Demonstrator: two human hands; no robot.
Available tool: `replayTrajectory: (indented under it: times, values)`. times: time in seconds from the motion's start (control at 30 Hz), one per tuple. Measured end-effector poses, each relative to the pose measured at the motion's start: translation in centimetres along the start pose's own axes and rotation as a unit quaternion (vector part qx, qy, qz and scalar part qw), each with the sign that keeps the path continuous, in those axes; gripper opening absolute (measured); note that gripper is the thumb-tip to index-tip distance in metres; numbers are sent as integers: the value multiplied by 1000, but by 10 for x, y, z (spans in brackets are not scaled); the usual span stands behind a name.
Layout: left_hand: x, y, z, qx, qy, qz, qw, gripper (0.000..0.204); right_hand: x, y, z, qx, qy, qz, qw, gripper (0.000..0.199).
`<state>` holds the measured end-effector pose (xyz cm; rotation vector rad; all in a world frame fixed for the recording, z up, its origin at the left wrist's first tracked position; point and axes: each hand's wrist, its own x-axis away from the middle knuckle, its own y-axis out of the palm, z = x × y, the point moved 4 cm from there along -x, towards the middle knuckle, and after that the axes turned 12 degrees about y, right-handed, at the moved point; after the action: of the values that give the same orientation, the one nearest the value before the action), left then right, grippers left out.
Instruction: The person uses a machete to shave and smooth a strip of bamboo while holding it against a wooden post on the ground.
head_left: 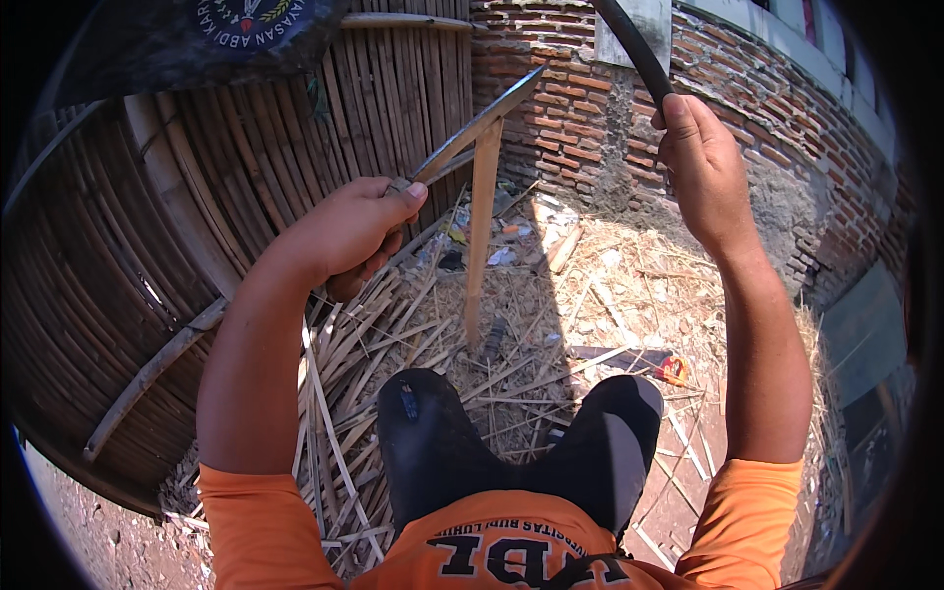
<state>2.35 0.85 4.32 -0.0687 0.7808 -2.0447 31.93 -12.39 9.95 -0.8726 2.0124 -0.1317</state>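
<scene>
Head view is looking down on a seated person in an orange shirt (pixel 492 551) and dark trousers, with both arms raised in front. The left hand (pixel 344 231) is closed around the handle of a long blade (pixel 482 123), which is pointed up and to the right, toward the brick wall (pixel 570 108). A bamboo strip (pixel 480 226) is standing almost upright just beside the blade; its top end is met by the blade edge, and its lower end is resting among the shavings on the ground. The right hand (pixel 700 167) is gripped around a dark curved rod (pixel 634 44), which is running up out of the frame at the top. The two hands are kept well apart, with the strip between them. Thin split bamboo slivers (pixel 344 354) are scattered in a pile under the left arm and around the knees. A large woven bamboo structure (pixel 128 256) is seen on the left side. A small orange tool (pixel 674 371) is lying on the ground near the right knee.
</scene>
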Motion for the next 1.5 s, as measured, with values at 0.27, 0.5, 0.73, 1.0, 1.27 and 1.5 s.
replayTrajectory:
  times: [0.27,0.5,0.73,1.0,1.27,1.5]
  values:
    - [3,3,2,-11,-19,9,1000,43,7,17,14,61,9,-31,998,47]
    - [1,4,-4,-16,-10,16,1000,44,7,27,29,105,60,-70,990,46]
    - [-4,1,-9,8,5,1,1000,43,3,10,18,-37,39,-21,998,50]
    - [1,9,-2,-5,-15,-12,1000,42,0,28,38,74,37,-47,995,51]
    - [-1,11,-4,-12,-11,6,1000,41,11,21,39,126,67,-65,988,47]
    - [-4,15,-6,-17,-15,0,1000,42,4,-5,23,11,15,1,1000,46]
